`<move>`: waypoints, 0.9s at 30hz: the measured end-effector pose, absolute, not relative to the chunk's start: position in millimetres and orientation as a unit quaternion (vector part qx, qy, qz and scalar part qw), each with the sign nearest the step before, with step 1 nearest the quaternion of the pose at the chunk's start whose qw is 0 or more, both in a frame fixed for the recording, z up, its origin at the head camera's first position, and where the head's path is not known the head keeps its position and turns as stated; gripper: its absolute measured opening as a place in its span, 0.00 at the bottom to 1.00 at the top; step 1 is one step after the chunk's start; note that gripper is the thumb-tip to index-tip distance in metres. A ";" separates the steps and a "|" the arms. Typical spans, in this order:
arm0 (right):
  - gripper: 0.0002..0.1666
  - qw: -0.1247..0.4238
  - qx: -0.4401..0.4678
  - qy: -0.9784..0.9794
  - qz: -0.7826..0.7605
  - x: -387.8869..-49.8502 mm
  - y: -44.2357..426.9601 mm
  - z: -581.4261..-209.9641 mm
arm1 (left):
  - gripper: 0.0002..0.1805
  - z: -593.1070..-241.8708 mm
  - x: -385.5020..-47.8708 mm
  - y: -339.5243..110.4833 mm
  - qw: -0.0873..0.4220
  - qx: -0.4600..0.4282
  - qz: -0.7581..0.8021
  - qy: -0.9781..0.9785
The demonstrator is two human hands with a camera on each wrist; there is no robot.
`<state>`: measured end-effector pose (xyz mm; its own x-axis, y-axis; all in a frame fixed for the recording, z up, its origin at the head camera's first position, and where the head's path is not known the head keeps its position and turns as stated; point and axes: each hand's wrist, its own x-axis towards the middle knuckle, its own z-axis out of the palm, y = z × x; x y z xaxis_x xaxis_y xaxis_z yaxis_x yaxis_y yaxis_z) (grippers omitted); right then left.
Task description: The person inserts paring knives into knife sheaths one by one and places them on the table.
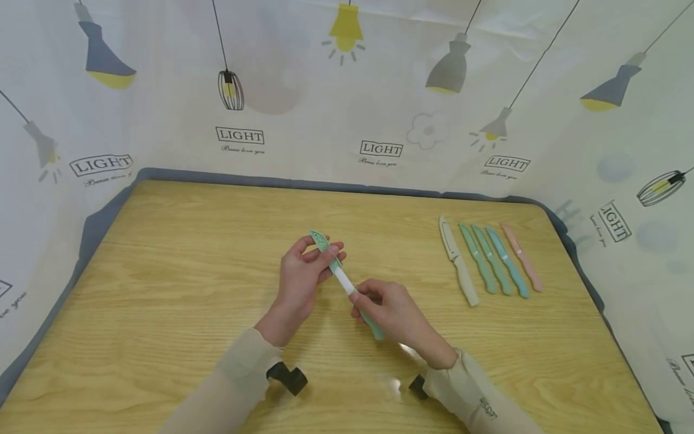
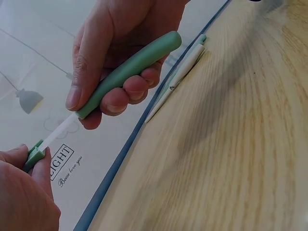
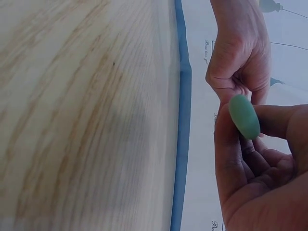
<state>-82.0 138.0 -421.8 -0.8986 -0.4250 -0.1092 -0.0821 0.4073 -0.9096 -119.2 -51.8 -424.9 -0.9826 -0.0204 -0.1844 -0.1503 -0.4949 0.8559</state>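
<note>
In the head view, my left hand (image 1: 297, 274) pinches a green blade sheath (image 1: 320, 240) between thumb and fingers. My right hand (image 1: 398, 310) grips the green handle of a paring knife (image 1: 373, 325). A stretch of the knife's white blade (image 2: 57, 131) shows between sheath and handle; its tip is hidden inside the sheath. The left wrist view shows the right thumb along the handle and fingers curled beneath it. Seen end-on in the right wrist view, the handle's rounded butt (image 3: 244, 117) sits between thumb and fingers. Both hands are held above the table.
On the right of the wooden table (image 1: 179, 259) lie several knives in a row: a cream knife (image 1: 465, 280), two green ones (image 1: 484, 271), a blue knife (image 1: 515, 274) and a pink knife (image 1: 528, 265). A lamp-printed cloth (image 1: 303, 120) stands behind the table's far edge.
</note>
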 end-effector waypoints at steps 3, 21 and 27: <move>0.14 0.164 -0.151 0.823 -0.522 -82.5 137.1 -421.1 | 0.15 -424.2 -118.4 -50.5 0.039 -0.089 0.860 0.501; 0.14 0.149 -0.136 0.826 -0.525 -92.5 132.8 -419.5 | 0.15 -426.3 -116.1 -39.8 0.045 -0.076 0.853 0.514; 0.16 0.143 -0.116 0.823 -0.538 -96.9 128.3 -418.2 | 0.17 -429.4 -112.3 -33.3 0.049 -0.066 0.846 0.526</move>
<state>-96.9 128.3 -418.2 -0.9325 -0.3440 -0.1102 -0.0368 0.3940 -0.9184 -112.3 -33.3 -429.4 -0.9865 0.0144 -0.1633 -0.1528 -0.4414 0.8842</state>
